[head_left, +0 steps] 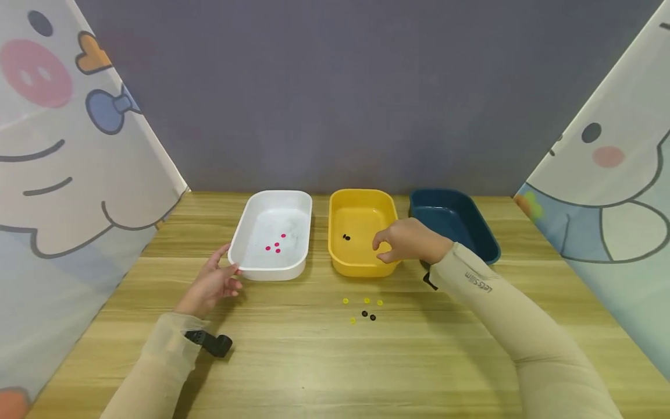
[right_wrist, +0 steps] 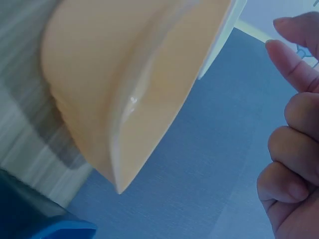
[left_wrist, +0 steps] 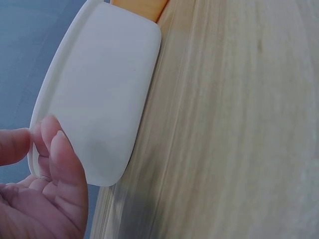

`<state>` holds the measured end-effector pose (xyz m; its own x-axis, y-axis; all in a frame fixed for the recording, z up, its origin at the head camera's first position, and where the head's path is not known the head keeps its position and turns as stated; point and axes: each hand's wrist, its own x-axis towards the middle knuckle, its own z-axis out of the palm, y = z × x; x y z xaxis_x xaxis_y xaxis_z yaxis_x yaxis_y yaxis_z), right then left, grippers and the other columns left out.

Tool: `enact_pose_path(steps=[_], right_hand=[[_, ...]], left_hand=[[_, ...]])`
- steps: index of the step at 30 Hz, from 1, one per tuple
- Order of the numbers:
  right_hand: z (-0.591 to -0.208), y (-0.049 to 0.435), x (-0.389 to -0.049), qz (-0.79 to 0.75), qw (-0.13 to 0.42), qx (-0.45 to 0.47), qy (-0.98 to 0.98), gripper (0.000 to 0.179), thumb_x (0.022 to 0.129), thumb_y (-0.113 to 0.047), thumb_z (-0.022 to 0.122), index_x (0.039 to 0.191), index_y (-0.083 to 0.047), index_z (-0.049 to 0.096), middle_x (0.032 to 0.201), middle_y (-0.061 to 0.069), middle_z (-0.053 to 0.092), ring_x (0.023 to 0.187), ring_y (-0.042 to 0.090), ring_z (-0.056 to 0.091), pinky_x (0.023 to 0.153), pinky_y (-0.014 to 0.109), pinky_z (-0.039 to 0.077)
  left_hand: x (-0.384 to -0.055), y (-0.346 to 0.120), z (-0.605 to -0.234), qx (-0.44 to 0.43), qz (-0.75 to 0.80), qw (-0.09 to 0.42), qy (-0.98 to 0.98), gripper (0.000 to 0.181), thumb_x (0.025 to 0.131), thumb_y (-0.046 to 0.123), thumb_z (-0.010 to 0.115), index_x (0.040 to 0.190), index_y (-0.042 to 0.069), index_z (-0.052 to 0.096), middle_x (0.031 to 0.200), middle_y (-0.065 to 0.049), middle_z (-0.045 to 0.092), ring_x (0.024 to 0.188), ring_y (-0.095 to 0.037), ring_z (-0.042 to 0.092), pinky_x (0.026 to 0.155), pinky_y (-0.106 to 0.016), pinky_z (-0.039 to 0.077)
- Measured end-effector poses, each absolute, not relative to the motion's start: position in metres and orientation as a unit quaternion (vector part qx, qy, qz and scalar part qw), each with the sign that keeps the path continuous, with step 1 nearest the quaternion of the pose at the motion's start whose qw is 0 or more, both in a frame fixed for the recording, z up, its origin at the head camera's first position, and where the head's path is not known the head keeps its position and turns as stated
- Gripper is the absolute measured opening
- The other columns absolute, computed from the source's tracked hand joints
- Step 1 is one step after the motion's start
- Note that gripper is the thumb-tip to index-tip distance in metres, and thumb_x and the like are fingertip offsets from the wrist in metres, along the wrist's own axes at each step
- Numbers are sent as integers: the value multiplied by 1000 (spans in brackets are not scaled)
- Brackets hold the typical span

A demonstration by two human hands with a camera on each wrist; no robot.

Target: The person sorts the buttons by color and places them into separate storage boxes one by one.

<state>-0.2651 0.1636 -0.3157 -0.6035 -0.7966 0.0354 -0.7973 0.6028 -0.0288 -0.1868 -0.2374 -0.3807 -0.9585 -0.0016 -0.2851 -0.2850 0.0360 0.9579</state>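
Observation:
My left hand [head_left: 211, 285] holds the near left corner of a white tray [head_left: 269, 273], thumb and fingers at its rim. The left wrist view shows this hand [left_wrist: 50, 184] against the tray's outer wall [left_wrist: 104, 84]. Several pink buttons [head_left: 277, 244] lie in the white tray. Over the near right part of a yellow tray [head_left: 361, 270] hovers my right hand [head_left: 410, 240], thumb and index finger apart with nothing visible between them. In the right wrist view its other fingers [right_wrist: 294, 149] are curled. Two black buttons [head_left: 348, 238] are in the yellow tray.
In front of the yellow tray, several yellow buttons [head_left: 367, 301] and two black buttons [head_left: 373, 318] lie on the wooden table [head_left: 293, 361]. A dark blue tray [head_left: 484, 247] stands at the right, partly behind my right arm. A grey panel [head_left: 335, 93] rises behind the trays.

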Motion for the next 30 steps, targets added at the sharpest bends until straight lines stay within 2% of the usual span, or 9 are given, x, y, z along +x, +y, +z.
enact_pose_path(steps=[5, 14, 20, 26, 30], right_hand=[[-321, 169, -256, 45, -6, 445, -894, 19, 82, -25, 75, 96, -12, 73, 53, -10, 42, 50, 8, 36, 49, 21, 37], [-340, 177, -247, 91, 9, 456, -885, 13, 80, -19, 74, 92, -12, 74, 53, -11, 39, 49, 4, 32, 48, 19, 32], [-356, 179, -243, 111, 38, 477, -871, 11, 78, -15, 74, 88, -12, 74, 54, -13, 45, 49, 0, 30, 47, 17, 31], [-367, 177, -242, 131, 45, 497, -857, 12, 76, -15, 75, 88, -11, 74, 50, -14, 38, 48, -2, 24, 44, 18, 30], [-370, 176, -239, 149, 17, 489, -859, 13, 77, -16, 75, 89, -11, 74, 52, -16, 33, 49, -2, 24, 45, 18, 27]], left_hand=[[-185, -239, -381, -96, 692, 102, 708, 68, 102, 4, 38, 154, 18, -3, 83, 0, 52, 55, -7, 56, 53, -21, 49], [-184, -238, -381, -99, 695, 103, 705, 68, 102, 4, 38, 154, 18, -3, 82, 0, 52, 54, -7, 56, 52, -22, 49], [-183, -238, -383, -101, 698, 101, 702, 68, 102, 4, 38, 154, 19, -2, 81, 0, 51, 55, -7, 56, 53, -21, 49], [-184, -239, -383, -100, 691, 102, 708, 68, 102, 4, 38, 154, 19, -2, 84, 0, 51, 56, -7, 56, 54, -21, 49], [-185, -239, -381, -93, 688, 101, 713, 67, 102, 5, 38, 155, 19, -1, 85, -1, 51, 57, -6, 56, 55, -21, 49]])
